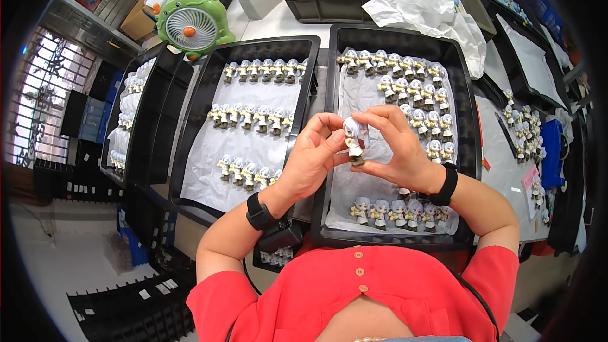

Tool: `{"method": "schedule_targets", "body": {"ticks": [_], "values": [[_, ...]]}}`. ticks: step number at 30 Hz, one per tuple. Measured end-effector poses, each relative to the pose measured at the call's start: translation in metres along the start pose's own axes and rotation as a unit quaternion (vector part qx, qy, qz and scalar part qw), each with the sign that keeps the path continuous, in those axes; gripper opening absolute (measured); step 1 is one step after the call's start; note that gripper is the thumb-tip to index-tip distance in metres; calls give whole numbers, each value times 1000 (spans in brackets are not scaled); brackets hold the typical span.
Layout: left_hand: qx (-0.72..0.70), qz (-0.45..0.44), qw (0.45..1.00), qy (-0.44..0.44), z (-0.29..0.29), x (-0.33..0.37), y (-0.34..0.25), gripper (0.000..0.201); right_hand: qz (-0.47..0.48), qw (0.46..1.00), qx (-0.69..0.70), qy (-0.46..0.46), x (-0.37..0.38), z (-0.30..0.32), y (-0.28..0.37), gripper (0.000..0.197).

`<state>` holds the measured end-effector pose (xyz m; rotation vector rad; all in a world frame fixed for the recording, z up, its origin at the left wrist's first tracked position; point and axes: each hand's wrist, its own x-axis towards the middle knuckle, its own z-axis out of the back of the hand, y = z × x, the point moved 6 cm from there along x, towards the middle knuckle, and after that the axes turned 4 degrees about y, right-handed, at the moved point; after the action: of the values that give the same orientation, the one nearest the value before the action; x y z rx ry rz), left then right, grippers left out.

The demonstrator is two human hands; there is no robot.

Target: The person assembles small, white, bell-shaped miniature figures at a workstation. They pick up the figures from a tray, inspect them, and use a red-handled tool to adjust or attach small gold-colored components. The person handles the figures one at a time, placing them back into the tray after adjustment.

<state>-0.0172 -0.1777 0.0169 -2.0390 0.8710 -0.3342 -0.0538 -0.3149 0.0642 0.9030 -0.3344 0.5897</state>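
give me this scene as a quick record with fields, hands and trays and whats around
left hand: left hand grips the small white-haired figurine from its left side
right hand: right hand pinches the same figurine from the right
under hands: right black plastic tray, paper-lined, with rows of like figurines
left tray: left black plastic tray holding three rows of figurines
behind: green round desk fan
wrists: black bands on both

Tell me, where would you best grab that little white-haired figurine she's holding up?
Probably by its slim body, pinched from both sides, as the left hand and right hand do now. The figurine stands upright; its big rounded head looks harder to pinch, and side grips leave the front visible.
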Motion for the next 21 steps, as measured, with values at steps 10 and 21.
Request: {"method": "schedule_targets", "body": {"ticks": [10,21], "values": [[121,-55,991,-34,-6,-5,-6,33,78,996,-44,-21,-2,-3,9,76],[115,-29,993,13,-20,-10,-6,47,145,985,-84,-30,-7,-8,18,78]]}}
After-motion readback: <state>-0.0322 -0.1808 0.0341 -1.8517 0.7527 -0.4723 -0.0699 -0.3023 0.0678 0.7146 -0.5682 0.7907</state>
